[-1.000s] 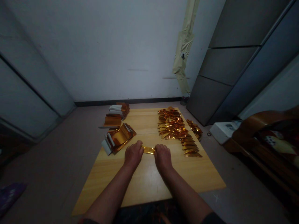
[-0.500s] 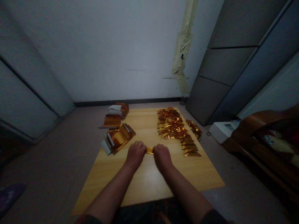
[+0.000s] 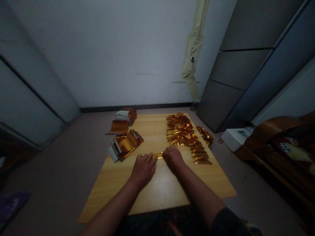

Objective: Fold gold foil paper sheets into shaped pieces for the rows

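Observation:
A narrow folded strip of gold foil paper (image 3: 159,155) lies on the wooden table between my two hands. My left hand (image 3: 144,167) rests over its left end, fingers stretched out and slightly spread, palm down. At the other end, my right hand (image 3: 173,158) is closed with its fingers bent around the paper; the thumb is mostly hidden. To the left lies a stack of gold foil sheets (image 3: 129,141) with pale backing. Rows of folded gold foil pieces (image 3: 180,129) are lined up on the right, the nearest ones fanned in a column.
More foil sheets (image 3: 119,126) and a bundle with white backs (image 3: 123,114) sit at the table's far left. A container of folded foil (image 3: 205,135) stands beyond the right edge. A white box (image 3: 233,139) and a wooden seat (image 3: 275,137) are farther right, below a grey refrigerator (image 3: 236,65).
My left hand has flattened, its fingers now stretched over the strip's left end. My right hand has shifted slightly right and away from me, still closed on the paper.

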`<state>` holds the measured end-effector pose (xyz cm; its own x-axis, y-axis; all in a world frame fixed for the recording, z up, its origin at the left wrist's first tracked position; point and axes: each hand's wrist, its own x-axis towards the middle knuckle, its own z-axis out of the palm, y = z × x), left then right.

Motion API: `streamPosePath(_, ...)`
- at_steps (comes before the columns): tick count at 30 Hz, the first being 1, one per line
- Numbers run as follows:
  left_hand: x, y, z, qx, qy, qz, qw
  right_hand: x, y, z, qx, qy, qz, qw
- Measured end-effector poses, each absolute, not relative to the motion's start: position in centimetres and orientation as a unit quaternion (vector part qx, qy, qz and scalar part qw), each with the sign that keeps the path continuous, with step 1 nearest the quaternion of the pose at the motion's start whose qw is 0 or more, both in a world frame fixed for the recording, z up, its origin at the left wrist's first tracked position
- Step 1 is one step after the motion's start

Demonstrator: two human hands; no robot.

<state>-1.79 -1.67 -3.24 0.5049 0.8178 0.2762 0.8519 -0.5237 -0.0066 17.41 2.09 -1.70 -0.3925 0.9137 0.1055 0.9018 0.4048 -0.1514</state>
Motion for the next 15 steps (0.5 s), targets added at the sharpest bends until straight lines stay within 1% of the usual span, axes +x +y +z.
streamPosePath(5, -1.4, -2.1, -3.1, -0.853, -0.504, -0.118, 0.067, 15.6, 0.9, -1.6, -0.658, -0.736, 0.107, 0.117)
streamPosePath(9, -1.4, -2.1, -3.0, -0.853, -0.503, -0.126, 0.056, 14.4, 0.2, -1.8, -0.706, -0.68, 0.133, 0.147)
streamPosePath(15, -1.4, -2.1, -3.0, -0.845, -0.515, -0.138, 0.044, 13.6, 0.1, -1.5, -0.732, -0.653, 0.14, 0.132)
